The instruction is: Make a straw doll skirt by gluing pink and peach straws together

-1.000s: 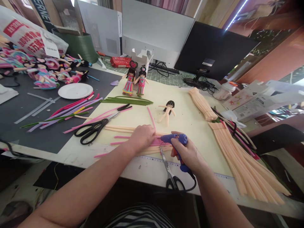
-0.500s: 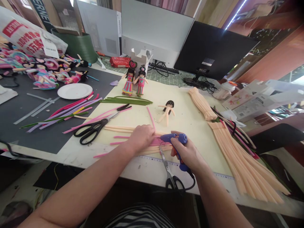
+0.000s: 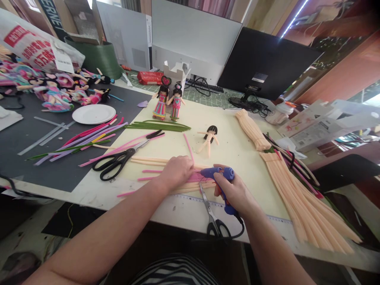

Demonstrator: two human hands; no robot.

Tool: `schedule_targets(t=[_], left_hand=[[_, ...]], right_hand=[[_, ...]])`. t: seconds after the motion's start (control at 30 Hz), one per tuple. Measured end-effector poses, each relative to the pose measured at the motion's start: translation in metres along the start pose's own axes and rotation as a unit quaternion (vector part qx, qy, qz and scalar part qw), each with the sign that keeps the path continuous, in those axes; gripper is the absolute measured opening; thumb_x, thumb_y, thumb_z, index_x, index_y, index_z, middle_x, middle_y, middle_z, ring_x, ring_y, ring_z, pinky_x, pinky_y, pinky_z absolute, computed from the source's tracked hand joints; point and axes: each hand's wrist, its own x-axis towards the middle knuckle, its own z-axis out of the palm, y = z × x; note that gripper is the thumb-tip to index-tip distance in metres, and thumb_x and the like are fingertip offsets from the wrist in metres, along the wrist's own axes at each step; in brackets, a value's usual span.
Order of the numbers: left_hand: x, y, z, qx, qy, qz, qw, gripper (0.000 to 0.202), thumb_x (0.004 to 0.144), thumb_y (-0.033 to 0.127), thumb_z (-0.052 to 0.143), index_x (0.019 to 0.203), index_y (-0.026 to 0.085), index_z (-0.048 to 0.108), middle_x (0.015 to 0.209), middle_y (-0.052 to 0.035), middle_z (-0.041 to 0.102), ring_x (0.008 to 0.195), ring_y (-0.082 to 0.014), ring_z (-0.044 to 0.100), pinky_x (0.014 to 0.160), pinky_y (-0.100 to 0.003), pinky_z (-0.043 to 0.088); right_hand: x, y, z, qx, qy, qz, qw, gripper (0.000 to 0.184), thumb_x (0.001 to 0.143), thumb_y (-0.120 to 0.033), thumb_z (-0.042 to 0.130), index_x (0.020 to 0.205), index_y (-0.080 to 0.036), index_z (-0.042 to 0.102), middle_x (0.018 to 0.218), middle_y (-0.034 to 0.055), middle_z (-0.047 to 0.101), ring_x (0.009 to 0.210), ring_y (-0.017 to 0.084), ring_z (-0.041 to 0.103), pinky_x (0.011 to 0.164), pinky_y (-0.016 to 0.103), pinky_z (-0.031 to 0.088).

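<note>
My right hand (image 3: 234,192) grips a blue glue gun (image 3: 221,174) whose nozzle points left at a small bunch of pink pipe cleaners (image 3: 197,177) on the cream mat (image 3: 237,154). My left hand (image 3: 177,170) lies over the left part of that bunch with its fingers curled down on it, pressing it to the mat. Small scissors (image 3: 211,213) lie just under the glue gun. An undressed doll with black hair (image 3: 209,138) lies beyond my hands.
Black scissors (image 3: 117,160) and loose pink, purple and green pipe cleaners (image 3: 89,140) lie left. Two dressed dolls (image 3: 169,103) stand at the back; more lie far left by a white plate (image 3: 94,113). Peach pipe cleaners (image 3: 303,198) fan out right. A monitor (image 3: 267,63) stands behind.
</note>
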Motion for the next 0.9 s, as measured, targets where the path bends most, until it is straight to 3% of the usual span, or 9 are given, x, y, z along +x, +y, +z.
schedule_targets(t=[0.6,0.9], left_hand=[[0.0,-0.0009,0.0022,0.011,0.012,0.008,1.0,0.027,0.091,0.034,0.047,0.075,0.017,0.062,0.085,-0.0051,0.064,0.079,-0.0185,0.058,0.069,-0.03,0.041],[-0.0006,0.0007,-0.0007,0.011,0.003,0.004,1.0,0.028,0.091,0.035,0.049,0.076,0.017,0.063,0.085,-0.0056,0.064,0.08,-0.0177,0.058,0.071,-0.029,0.042]], right_hand=[[-0.0013,-0.0002,0.0005,0.002,-0.005,0.006,1.0,0.047,0.082,-0.043,0.049,0.122,-0.02,0.052,0.046,-0.0059,0.055,0.035,0.01,0.038,0.035,0.02,0.034],[-0.0013,0.0007,-0.0012,0.024,-0.005,0.006,1.0,0.049,0.081,-0.043,0.05,0.124,-0.02,0.05,0.049,-0.0035,0.059,0.042,0.012,0.046,0.037,0.019,0.034]])
